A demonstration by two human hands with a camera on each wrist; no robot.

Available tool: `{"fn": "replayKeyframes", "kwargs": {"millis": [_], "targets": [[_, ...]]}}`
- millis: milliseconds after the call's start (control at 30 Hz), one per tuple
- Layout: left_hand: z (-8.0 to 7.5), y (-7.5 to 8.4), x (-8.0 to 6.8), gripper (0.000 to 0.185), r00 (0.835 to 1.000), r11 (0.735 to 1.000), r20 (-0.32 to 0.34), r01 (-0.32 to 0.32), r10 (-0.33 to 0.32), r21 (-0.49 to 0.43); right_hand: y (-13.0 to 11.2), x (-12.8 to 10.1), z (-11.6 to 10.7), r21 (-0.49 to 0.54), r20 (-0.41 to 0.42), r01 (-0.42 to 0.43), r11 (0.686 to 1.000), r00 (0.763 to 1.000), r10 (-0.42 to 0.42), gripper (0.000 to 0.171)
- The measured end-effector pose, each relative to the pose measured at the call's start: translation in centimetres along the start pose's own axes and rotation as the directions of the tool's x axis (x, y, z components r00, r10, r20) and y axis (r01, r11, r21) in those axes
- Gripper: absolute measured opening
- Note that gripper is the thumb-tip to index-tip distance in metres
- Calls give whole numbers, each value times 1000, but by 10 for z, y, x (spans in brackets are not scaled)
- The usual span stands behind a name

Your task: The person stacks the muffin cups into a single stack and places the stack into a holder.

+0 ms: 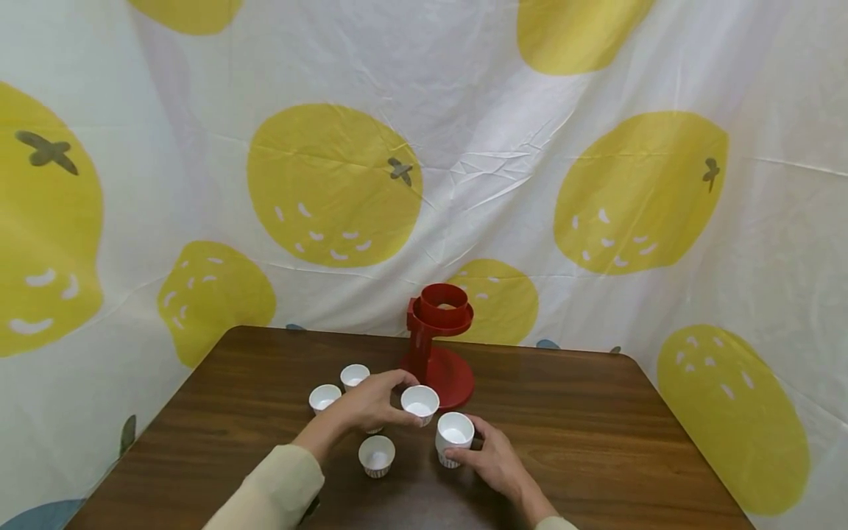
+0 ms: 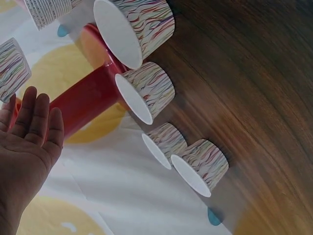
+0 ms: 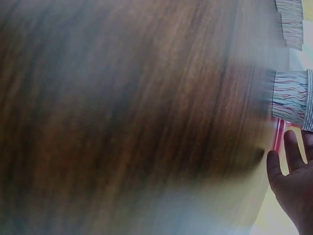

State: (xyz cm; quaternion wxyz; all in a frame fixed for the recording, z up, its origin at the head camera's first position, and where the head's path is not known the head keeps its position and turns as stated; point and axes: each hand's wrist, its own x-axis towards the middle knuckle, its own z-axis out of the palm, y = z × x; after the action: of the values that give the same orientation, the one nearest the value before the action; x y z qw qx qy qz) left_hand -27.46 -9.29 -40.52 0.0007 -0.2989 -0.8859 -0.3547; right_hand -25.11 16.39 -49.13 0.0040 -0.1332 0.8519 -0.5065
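Wood table (image 1: 596,442) across bottom, lemon-print cloth (image 1: 477,110) behind, filling top. Red stand (image 1: 420,353) near centre. Lower centre: left hand (image 1: 372,402) pinches a cup (image 1: 420,403), right hand (image 1: 495,458) grips stacked cups (image 1: 453,430); hands apart. More cups (image 1: 377,456) to left.

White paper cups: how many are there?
6 visible: one white paper cup in the left hand, another in the right hand, four on the brown wooden table: two farther back, one mostly behind the left hand, one nearest. More may be nested in the right hand's cup.
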Motion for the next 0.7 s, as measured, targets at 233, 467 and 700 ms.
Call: {"fn": "replayKeyframes", "kwargs": {"millis": [233,467,700], "targets": [[4,0,8,52,1000,1000,0,13,-13,-11,-1,-1,-1,-15,10,0,1000,1000,0,62],[8,2,13,52,999,999,15,43,-42,-27,0,-1,-1,-5,9,7,1000,1000,-7,61],[14,4,18,50,1000,998,8,29,-29,-57,1,0,0,-10,9,9,1000,1000,-9,61]]}}
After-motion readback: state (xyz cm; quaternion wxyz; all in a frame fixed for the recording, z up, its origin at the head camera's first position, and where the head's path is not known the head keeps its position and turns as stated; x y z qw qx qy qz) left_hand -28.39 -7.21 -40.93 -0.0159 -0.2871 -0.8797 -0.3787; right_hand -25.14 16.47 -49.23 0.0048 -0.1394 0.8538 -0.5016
